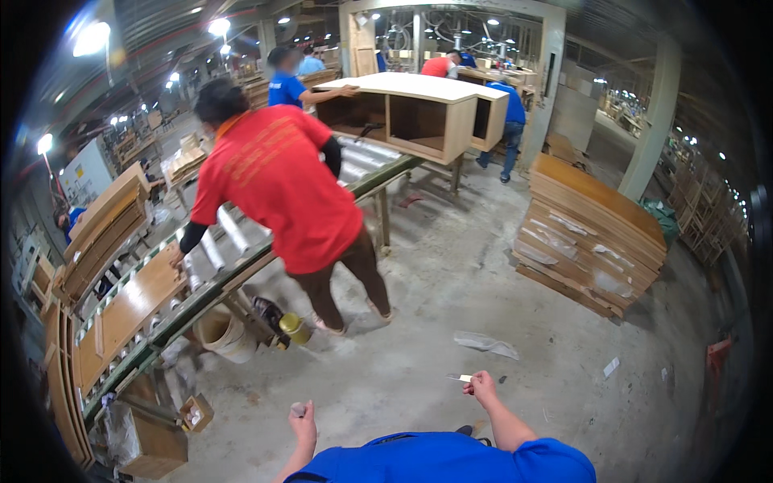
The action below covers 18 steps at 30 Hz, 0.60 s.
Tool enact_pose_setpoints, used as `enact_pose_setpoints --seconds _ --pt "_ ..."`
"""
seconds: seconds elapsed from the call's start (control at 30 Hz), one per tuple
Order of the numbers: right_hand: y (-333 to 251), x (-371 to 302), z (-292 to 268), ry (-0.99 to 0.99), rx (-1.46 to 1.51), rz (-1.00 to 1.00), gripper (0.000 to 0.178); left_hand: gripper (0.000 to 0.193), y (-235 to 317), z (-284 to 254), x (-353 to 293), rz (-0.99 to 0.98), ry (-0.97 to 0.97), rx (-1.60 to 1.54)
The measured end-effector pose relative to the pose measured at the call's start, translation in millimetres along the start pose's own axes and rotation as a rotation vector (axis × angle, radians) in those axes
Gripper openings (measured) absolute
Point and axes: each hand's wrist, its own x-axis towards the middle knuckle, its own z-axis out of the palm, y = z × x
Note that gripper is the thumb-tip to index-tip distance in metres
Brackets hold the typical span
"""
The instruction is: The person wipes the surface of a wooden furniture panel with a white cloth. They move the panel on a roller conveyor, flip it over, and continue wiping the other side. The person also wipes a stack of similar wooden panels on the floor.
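My right hand point(482, 388) is closed on a small flat tool point(460, 377) with a pale end near the fingers and a thin, darker tip pointing left. It looks like a small blade or scraper, but its exact kind is too small to tell. My left hand point(304, 425) is held low in front of me, its fingers wrapped round a small grey-brown piece point(298, 409) that I cannot make out. Both hands are over the concrete floor, well apart from each other. Beyond my right hand lies a crumpled sheet of clear plastic point(485, 344).
A co-worker in a red shirt point(278, 181) leans over a roller conveyor point(213, 282) bearing a wooden panel point(133, 314). A wooden cabinet point(435, 129) sits at its far end. Right stands a stack of boards point(592, 241); a white bucket point(225, 334) and carton point(145, 443) are at left.
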Motion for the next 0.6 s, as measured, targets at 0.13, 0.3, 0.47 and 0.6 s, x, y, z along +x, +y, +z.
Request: enact_pose_setpoints --seconds 0.13,0.3,0.47,0.6 --pt "0.1 21.7 -109.0 -0.001 0.265 0.099 0.02 0.026 9.2 120.8 -19.7 -0.048 0.084 -0.047" --pt "-16.1 60.3 -211.3 0.083 0.702 0.183 0.02 0.027 33.3 257.7 -25.4 -0.014 -0.135 0.033" --pt "-43.1 137.1 -294.0 0.148 0.963 0.052 0.015 0.03 47.7 391.5 -3.2 0.016 -0.314 0.077" --pt "-112.1 208.5 -310.5 0.206 0.976 -0.036 0.02 0.03 44.3 474.5 29.5 0.029 -0.371 0.146"
